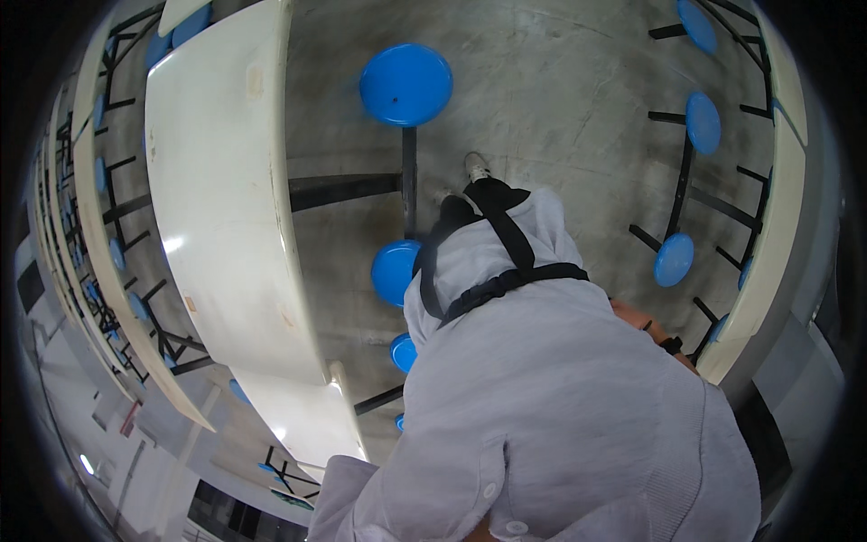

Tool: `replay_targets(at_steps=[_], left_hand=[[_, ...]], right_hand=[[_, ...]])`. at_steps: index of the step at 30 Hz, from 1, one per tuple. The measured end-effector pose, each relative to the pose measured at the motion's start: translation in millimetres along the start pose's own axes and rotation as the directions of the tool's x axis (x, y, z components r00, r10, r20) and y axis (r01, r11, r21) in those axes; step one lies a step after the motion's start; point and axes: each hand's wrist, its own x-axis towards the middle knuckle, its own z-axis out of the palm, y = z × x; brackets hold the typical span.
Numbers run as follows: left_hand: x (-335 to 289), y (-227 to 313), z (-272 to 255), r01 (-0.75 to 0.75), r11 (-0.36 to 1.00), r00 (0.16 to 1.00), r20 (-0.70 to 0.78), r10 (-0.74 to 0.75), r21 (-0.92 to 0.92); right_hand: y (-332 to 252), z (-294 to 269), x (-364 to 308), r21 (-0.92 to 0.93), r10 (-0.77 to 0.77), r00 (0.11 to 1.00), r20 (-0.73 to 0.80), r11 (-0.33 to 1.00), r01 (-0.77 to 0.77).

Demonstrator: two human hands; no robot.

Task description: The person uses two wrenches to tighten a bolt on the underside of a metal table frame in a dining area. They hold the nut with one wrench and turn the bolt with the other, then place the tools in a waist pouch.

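My right hand (633, 317) is beside the grey shirt at my right side, with a dark band (670, 345) around the wrist. The shirt (551, 379) covers its fingers, so whether it is open or closed does not show, nor whether it holds anything. My left hand is out of sight; just a grey sleeve (341, 492) appears at the lower left. Black straps (510, 285) cross my waist and legs. One light shoe (477, 167) stands on the grey floor.
To my left runs a long white table (217, 163), with blue round stools (406, 86) on black metal frames along its edge. On the right are more blue stools (674, 260) and another pale table (775, 226). Further table rows stand at the far left.
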Motion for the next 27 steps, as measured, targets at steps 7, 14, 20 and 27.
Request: replay_targets(at_steps=[7, 14, 20, 27], left_hand=[[3, -11, -2, 0.04, 0.999, 0.999, -0.006, -0.04, -0.011], [6, -10, -7, 0.047, 0.999, 0.999, 0.001, -0.047, 0.025], [8, -15, -15, 0.055, 0.996, 0.998, 0.012, -0.056, 0.064], [12, -12, -25, 0.062, 0.987, 0.998, 0.025, -0.066, 0.147]], right_hand=[[18, -21, -42, -0.072, -0.041, 0.995, 0.089, 0.996, 0.047], [17, 1, -48, -0.17, -0.284, 0.925, 0.252, 0.928, 0.331], [-67, 23, -51, 0.393, 0.008, 0.937, 0.35, 0.906, -0.155], [-74, 16, -73, 0.229, -0.198, 0.978, 0.069, 0.957, 0.178]])
